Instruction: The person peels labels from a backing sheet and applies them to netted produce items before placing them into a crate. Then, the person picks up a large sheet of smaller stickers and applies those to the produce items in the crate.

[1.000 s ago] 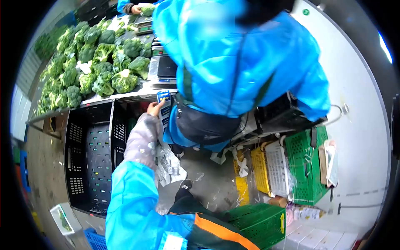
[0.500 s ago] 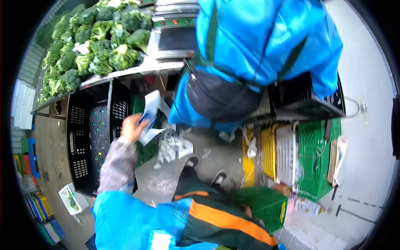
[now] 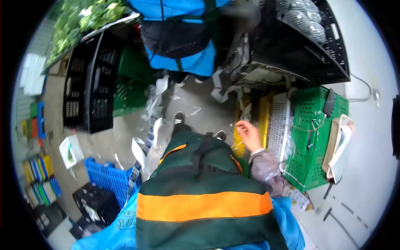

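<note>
My right hand (image 3: 248, 135) reaches forward in front of the apron. Its fingers are loosely bent, with nothing visible in them. The yellow crate (image 3: 263, 118) is closest to it, and a white crate (image 3: 278, 125) stands just beyond. Part of a green crate (image 3: 243, 166) shows below the wrist. My left hand is out of view; only the blue sleeve (image 3: 125, 216) shows at the lower left. Above that sleeve hangs a white and blue strip (image 3: 139, 156), and what holds its lower end is hidden.
Ahead stands a co-worker in blue with a dark waist pouch (image 3: 177, 39). Black crates (image 3: 89, 83) and broccoli (image 3: 85, 18) are at left. A black crate with clear-wrapped items (image 3: 306, 21) sits at right, above a large green crate (image 3: 310, 137). Plastic scraps (image 3: 154, 100) litter the floor.
The view has swung down and toward the left. My left hand, which held a white and blue strip, has left view. My right hand has come up from beside the green crate.
</note>
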